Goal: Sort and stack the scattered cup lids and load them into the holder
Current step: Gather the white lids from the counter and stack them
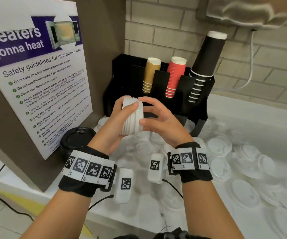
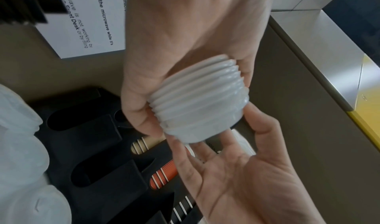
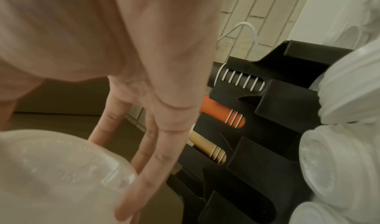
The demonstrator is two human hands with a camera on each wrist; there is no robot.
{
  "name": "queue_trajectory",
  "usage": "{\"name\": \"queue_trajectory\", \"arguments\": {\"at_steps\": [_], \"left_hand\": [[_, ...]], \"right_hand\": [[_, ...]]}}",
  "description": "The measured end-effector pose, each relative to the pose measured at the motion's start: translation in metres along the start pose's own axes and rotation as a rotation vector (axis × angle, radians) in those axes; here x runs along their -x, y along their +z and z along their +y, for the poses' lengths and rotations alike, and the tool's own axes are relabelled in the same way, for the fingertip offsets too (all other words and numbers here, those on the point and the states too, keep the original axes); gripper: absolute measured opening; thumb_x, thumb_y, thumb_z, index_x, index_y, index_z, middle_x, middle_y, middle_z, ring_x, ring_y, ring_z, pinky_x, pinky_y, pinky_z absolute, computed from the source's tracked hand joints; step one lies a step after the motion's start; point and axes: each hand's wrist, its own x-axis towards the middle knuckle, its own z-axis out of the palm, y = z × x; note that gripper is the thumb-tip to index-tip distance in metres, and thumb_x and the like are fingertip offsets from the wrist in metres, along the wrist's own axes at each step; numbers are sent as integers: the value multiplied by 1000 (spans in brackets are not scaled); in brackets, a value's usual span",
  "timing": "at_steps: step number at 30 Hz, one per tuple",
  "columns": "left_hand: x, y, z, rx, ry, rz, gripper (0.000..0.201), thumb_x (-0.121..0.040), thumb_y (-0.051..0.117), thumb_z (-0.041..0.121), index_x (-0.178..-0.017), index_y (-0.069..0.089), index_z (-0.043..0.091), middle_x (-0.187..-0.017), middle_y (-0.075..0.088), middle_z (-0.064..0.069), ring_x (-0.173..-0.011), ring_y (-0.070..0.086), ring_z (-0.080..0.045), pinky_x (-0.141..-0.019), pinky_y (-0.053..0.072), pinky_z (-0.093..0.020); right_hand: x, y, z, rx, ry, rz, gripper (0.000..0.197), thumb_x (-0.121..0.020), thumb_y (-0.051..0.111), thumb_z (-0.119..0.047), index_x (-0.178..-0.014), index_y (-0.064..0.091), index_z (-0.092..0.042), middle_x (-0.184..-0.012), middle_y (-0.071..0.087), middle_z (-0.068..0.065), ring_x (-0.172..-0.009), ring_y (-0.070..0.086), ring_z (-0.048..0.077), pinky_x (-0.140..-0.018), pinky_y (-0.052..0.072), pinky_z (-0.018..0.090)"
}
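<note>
My left hand (image 1: 117,118) grips a stack of several white cup lids (image 1: 132,116) on its side, thumb over the top, just in front of the black holder (image 1: 122,75). My right hand (image 1: 156,116) meets the stack's right end with spread, fairly straight fingers. In the left wrist view the left hand (image 2: 185,48) wraps the ribbed stack (image 2: 197,100) and the right palm (image 2: 236,170) lies open below it. In the right wrist view the right hand's fingers (image 3: 148,138) touch the stack (image 3: 57,170). Many loose white lids (image 1: 220,147) lie on the counter.
The holder keeps tan cups (image 1: 151,75), red cups (image 1: 174,76) and black cups (image 1: 206,62) upside down in its back slots. A stack of black lids (image 1: 75,140) sits by the microwave sign (image 1: 36,83). A white cable (image 1: 251,66) hangs on the brick wall.
</note>
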Motion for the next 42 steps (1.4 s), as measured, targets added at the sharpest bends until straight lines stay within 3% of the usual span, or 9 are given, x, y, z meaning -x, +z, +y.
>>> {"name": "queue_trajectory", "arguments": {"at_steps": [2, 8, 12, 17, 21, 26, 32, 36, 42], "left_hand": [[1, 2, 0, 8, 0, 10, 58, -77, 58, 48, -132, 45, 34, -135, 54, -10, -120, 58, -26, -85, 53, -40], [2, 12, -2, 20, 19, 6, 62, -76, 61, 44, -135, 41, 32, -135, 51, -9, -119, 57, -26, -76, 55, -34], [-2, 6, -2, -19, 20, 19, 60, -76, 66, 36, -132, 46, 31, -125, 57, -2, -107, 60, -18, -74, 53, -32], [-10, -3, 10, 9, 42, 77, 47, -74, 65, 39, -118, 49, 39, -103, 57, 10, -84, 60, -5, -55, 50, -21], [-14, 1, 13, 34, 47, 49, 49, -71, 65, 37, -117, 49, 38, -102, 58, 9, -76, 66, -2, -53, 50, -22], [-16, 7, 13, 26, 28, 30, 58, -72, 64, 38, -126, 44, 36, -113, 54, 5, -96, 56, -13, -62, 52, -27], [-13, 13, 6, 20, 19, 0, 54, -73, 64, 40, -124, 45, 41, -118, 54, 6, -104, 56, -14, -66, 53, -26], [-12, 15, 1, 26, 10, -4, 56, -73, 65, 40, -125, 44, 41, -123, 53, 5, -109, 55, -16, -74, 52, -30], [-10, 11, -5, 22, 4, 1, 67, -72, 65, 41, -134, 41, 38, -129, 50, 1, -114, 53, -18, -78, 51, -33]], "right_hand": [[1, 2, -2, -5, -3, 7, 58, -79, 71, -19, -132, 50, -29, -126, 58, 10, -104, 65, 27, -89, 54, 50], [8, 0, -3, -11, -12, 15, 56, -82, 72, -16, -131, 51, -30, -125, 58, 9, -103, 67, 27, -89, 55, 48], [9, -15, -12, 171, 10, -15, 48, -91, 64, -24, -135, 49, -32, -123, 61, 0, -105, 65, 10, -86, 54, 25], [15, -53, -23, 664, 122, -8, 33, -96, 54, -32, -129, 56, -28, -111, 61, -11, -91, 60, 2, -59, 44, 3], [21, -53, -21, 1012, 174, -278, 34, -93, 60, -30, -126, 58, -23, -114, 59, -7, -104, 58, 10, -83, 47, 17], [39, -31, -9, 1251, 225, -569, 46, -86, 68, -39, -127, 56, -24, -117, 58, -5, -105, 52, 13, -86, 44, 25], [81, -8, 18, 1756, 231, -881, 85, -70, 73, -59, -139, 39, -22, -126, 51, 4, -117, 41, 23, -85, 31, 32], [92, -4, 34, 1844, 211, -864, 89, -67, 79, -52, -139, 37, -18, -134, 41, 7, -124, 36, 25, -95, 32, 33], [92, -3, 42, 1756, 96, -770, 87, -67, 77, -51, -135, 40, -12, -124, 48, 7, -112, 43, 24, -85, 35, 33]]}}
